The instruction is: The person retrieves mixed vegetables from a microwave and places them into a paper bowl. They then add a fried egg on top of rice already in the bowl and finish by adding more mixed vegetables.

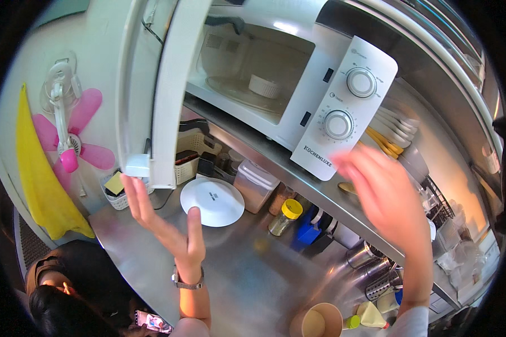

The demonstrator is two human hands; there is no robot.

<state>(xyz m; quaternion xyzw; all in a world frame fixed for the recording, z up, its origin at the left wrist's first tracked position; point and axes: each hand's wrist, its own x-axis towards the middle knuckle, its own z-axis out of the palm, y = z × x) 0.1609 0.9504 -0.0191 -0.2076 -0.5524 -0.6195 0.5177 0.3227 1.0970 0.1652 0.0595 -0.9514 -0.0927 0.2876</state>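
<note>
A white microwave (pixel 298 126) stands on a steel shelf, its door (pixel 171 90) swung open to the left. On the glass turntable (pixel 222 87) inside sits a small white ramekin (pixel 263 86). My left hand (pixel 171 236) is raised by the door's lower corner, fingers stretched and thumb apart, holding nothing; whether the fingertips touch the door I cannot tell. Blurred by motion, my right hand (pixel 379 194) is at the lower end of the control panel (pixel 346 106), below its two round knobs. Nothing shows in it, but its fingers are too smeared to read.
Under the shelf, a white plate (pixel 212 201), a lidded plastic tub (pixel 254 185) and a yellow-capped jar (pixel 285 218) stand on the steel counter (pixel 230 303). A paper bowl (pixel 316 323) is near the front. At lower left, a person (pixel 78 286) holds a phone (pixel 152 322). A pink fan (pixel 67 140) hangs left.
</note>
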